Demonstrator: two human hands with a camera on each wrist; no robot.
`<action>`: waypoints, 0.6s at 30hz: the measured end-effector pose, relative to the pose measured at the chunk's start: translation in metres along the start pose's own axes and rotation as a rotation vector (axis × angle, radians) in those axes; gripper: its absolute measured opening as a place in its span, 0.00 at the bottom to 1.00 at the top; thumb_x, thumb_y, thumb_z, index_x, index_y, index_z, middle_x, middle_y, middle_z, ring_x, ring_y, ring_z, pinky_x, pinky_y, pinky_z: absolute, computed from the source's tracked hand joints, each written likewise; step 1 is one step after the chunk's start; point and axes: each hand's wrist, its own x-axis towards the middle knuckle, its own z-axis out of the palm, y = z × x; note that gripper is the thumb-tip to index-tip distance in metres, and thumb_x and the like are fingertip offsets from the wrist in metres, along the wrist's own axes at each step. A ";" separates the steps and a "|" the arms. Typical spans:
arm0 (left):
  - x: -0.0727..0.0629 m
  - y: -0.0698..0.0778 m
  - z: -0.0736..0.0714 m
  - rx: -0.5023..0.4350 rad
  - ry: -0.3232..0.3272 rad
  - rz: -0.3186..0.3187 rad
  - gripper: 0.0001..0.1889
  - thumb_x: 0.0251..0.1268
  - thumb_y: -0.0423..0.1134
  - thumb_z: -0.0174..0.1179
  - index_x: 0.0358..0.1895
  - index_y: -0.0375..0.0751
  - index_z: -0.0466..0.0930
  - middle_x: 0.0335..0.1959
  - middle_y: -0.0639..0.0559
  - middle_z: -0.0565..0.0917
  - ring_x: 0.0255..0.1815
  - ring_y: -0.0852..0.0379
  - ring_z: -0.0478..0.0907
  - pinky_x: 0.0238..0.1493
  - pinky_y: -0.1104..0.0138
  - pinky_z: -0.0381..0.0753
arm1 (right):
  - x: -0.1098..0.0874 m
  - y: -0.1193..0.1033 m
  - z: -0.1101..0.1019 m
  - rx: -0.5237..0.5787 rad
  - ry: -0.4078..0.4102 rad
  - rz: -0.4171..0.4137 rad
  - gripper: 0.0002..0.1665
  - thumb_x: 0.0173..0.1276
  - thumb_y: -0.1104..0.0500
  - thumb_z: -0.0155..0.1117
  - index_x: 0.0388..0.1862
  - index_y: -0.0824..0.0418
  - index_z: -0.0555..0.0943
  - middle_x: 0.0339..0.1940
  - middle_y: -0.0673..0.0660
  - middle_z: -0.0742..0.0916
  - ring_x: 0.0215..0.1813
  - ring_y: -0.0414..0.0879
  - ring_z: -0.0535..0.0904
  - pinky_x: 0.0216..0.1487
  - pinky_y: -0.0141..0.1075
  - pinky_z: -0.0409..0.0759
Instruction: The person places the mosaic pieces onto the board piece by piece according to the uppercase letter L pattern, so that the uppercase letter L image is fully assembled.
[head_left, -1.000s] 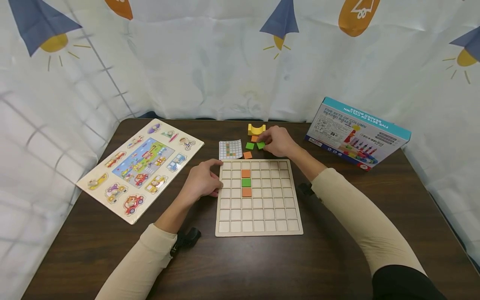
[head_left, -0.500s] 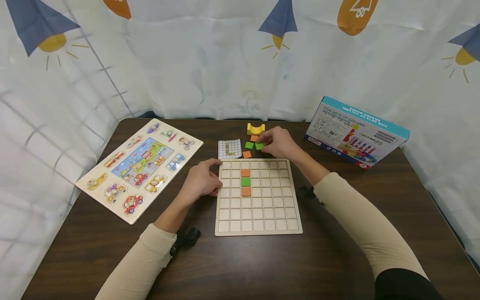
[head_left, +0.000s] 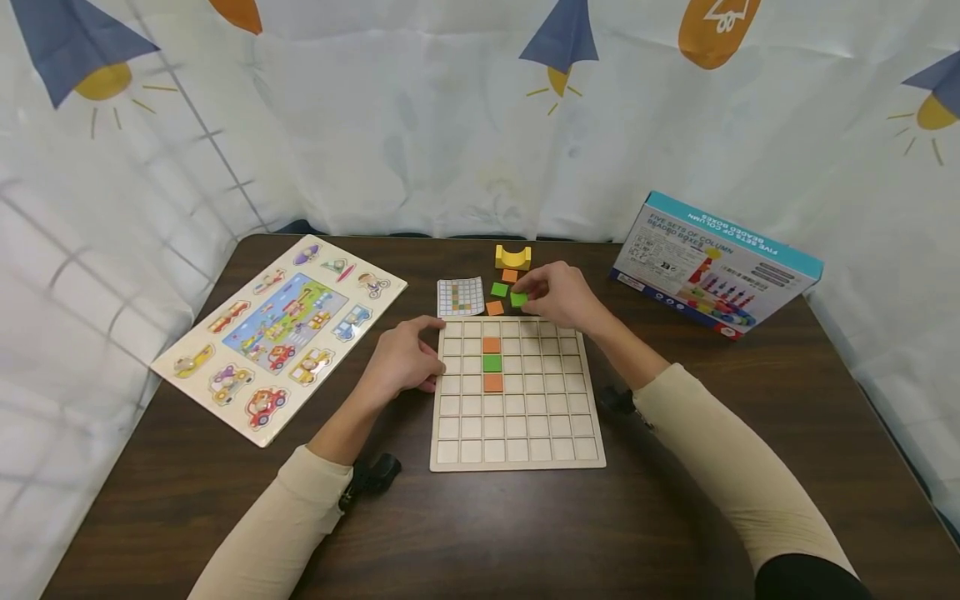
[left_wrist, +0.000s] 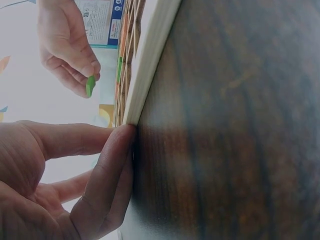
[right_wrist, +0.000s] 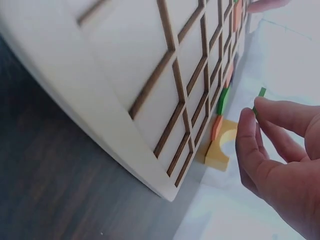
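Note:
My right hand (head_left: 561,295) pinches a small green square tile (head_left: 517,299) between thumb and fingertips, raised just beyond the far edge of a wooden grid board (head_left: 517,467). In the right wrist view the tile (right_wrist: 262,92) is seen nearly edge-on. My left hand (head_left: 405,358) touches the board's left edge, fingertips (left_wrist: 125,134) right against its side. One column of the board bears an orange tile (head_left: 491,344), a green tile (head_left: 492,363) and another orange tile (head_left: 492,382). Behind the board lie a loose green tile (head_left: 499,289) and two orange tiles (head_left: 495,308).
A printed pattern card (head_left: 461,298) lies against the board's far left corner. A yellow arched block (head_left: 513,257) sits at the back. A vehicle picture puzzle (head_left: 225,350) lies at left, and a toy box (head_left: 716,267) stands at back right. Curtains hang behind the table.
My right hand has lifted the green tile and drawn it slightly toward the board. The left hand stays at the board's edge.

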 end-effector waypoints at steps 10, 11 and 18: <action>0.000 0.001 0.000 -0.006 -0.002 -0.016 0.36 0.56 0.24 0.65 0.73 0.43 0.73 0.34 0.40 0.86 0.19 0.56 0.84 0.24 0.63 0.91 | -0.013 -0.003 0.006 0.023 0.004 0.001 0.15 0.66 0.65 0.74 0.52 0.59 0.90 0.39 0.57 0.88 0.43 0.50 0.82 0.45 0.41 0.81; 0.000 0.001 0.000 -0.008 -0.002 -0.019 0.36 0.56 0.24 0.65 0.73 0.43 0.73 0.34 0.40 0.86 0.19 0.56 0.84 0.24 0.63 0.91 | -0.014 -0.003 0.007 0.025 0.003 0.004 0.15 0.66 0.65 0.74 0.52 0.59 0.90 0.39 0.56 0.88 0.43 0.50 0.81 0.44 0.41 0.81; 0.000 0.001 0.000 -0.016 -0.008 -0.012 0.37 0.57 0.24 0.65 0.73 0.43 0.72 0.35 0.39 0.86 0.20 0.56 0.84 0.24 0.63 0.91 | -0.026 -0.009 0.010 0.048 -0.005 0.036 0.15 0.65 0.65 0.74 0.51 0.57 0.90 0.39 0.56 0.88 0.43 0.50 0.80 0.42 0.40 0.79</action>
